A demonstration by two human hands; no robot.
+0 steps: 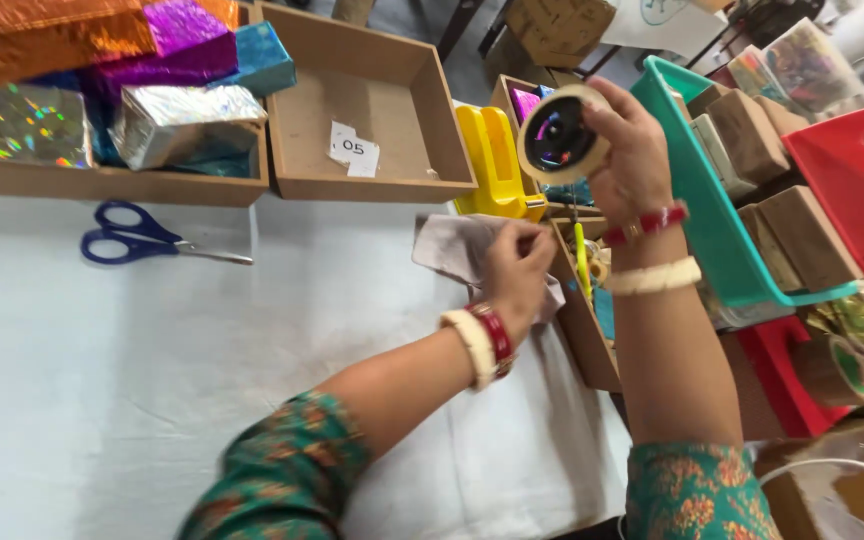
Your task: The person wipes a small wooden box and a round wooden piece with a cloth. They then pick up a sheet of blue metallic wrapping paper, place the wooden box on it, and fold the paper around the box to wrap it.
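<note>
Nearest, two sleeves of green floral cloth, both cut off by the bottom edge, rising over a white table cover (102, 380). Left hand (517, 270) with red and cream bangles at the wrist, fingertips pinched together just above a crumpled grey cloth (452, 245); something fine perhaps nipped between them, too thin to make out. Right hand (632, 150) raised higher, fingers clamped round the rim of a roll of clear tape (558, 135), cardboard core turned toward the camera, held in the air above a yellow tape dispenser (497, 160) and the edge of a small brown box (582, 320) partly hidden behind the forearm. Inside that box, a yellow pen-like stick and another roll, mostly covered. To the right, a teal plastic tray (712, 230) holding brown paper-wrapped blocks, its lower part lost behind the arm; a red tray (852, 190) beyond, cut off by the frame edge; below it a blurred jumble of rolls and foil, hard to read. Out on the left, blue-handled scissors (142, 240) lying flat on the cover, well apart from both hands. Farther back, an open cardboard tray (432, 110) with a small paper slip inside, and beside it another tray heaped with shiny foil-wrapped boxes (182, 120) in silver, purple, orange and blue, cropped at the top
</note>
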